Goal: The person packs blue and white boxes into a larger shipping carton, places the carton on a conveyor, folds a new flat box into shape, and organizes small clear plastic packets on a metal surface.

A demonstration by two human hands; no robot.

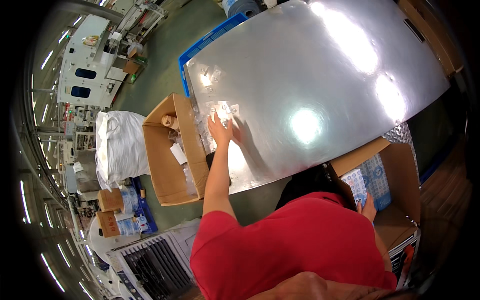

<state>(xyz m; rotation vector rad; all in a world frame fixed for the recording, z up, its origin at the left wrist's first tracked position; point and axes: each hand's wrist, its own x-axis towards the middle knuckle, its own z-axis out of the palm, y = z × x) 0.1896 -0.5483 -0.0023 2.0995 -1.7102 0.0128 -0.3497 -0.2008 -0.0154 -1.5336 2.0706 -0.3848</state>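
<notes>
At centre left of the frame, the left hand (pixel 220 128) lies flat, fingers spread, on a clear plastic bag (pixel 223 111) at the near-left edge of the shiny metal desk (pixel 320 75); it presses the bag without closing on it. To pick one bag cleanly, I judge it best to pin the top one with the fingertips and slide it toward the desk edge, since the thin film clings to the metal. Lower right, the right hand (pixel 368 209) rests on a blue-and-white printed pack (pixel 357 184) inside an open cardboard box (pixel 400 170); whether it grips the pack I cannot tell. Two such packs show there, side by side. About three or four clear bags lie on the desk, too glossy to count surely. A second open cardboard box (pixel 167 155) stands left of the desk, a blue crate (pixel 207 40) above it, a white sack (pixel 120 145) further left, and two wrapped rolls (pixel 117 212) at lower left
</notes>
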